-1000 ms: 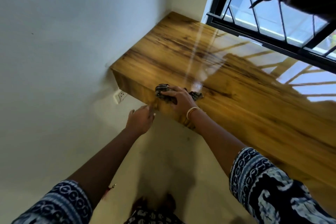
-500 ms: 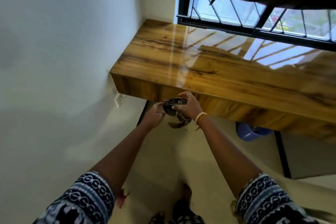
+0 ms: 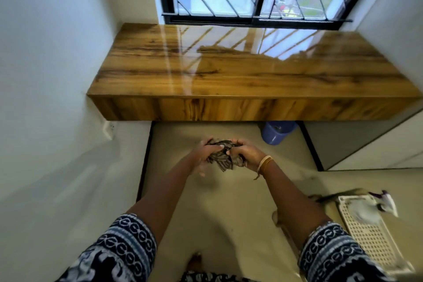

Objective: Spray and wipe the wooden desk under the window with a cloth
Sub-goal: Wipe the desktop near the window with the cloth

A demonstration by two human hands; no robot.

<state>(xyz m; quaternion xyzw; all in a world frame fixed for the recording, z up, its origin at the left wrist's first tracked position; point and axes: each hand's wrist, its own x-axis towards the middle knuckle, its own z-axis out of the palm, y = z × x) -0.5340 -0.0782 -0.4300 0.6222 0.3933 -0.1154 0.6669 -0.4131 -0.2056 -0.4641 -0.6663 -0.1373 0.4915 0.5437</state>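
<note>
With both hands closed on it, the cloth [image 3: 221, 155] is bunched up between them in mid-air, off the desk and above the floor [image 3: 231, 208]. Left hand [image 3: 203, 153] grips the left side of the wad, right hand [image 3: 245, 154] the right side; fingers of both curl into the fabric. A loose dark patterned tail hangs below the hands. Motion blur on the left hand, so exact finger placement there is unclear. Right wrist carries bangles [image 3: 265, 164]. Both forearms are bare, with patterned blue-and-white sleeves [image 3: 124, 239] at the bottom edge.

Wooden desk [image 3: 240, 75] sits ahead of the hands, well apart from the cloth, running wall to wall under the barred window [image 3: 251, 2]. Top is glossy, reflecting the window bars. Blue bucket [image 3: 275, 131] stands on the floor under the desk's front edge, to the right. White perforated basket [image 3: 370, 231] lies on the floor at lower right. Wall socket [image 3: 109, 130] on the left wall, just below the desk corner.
</note>
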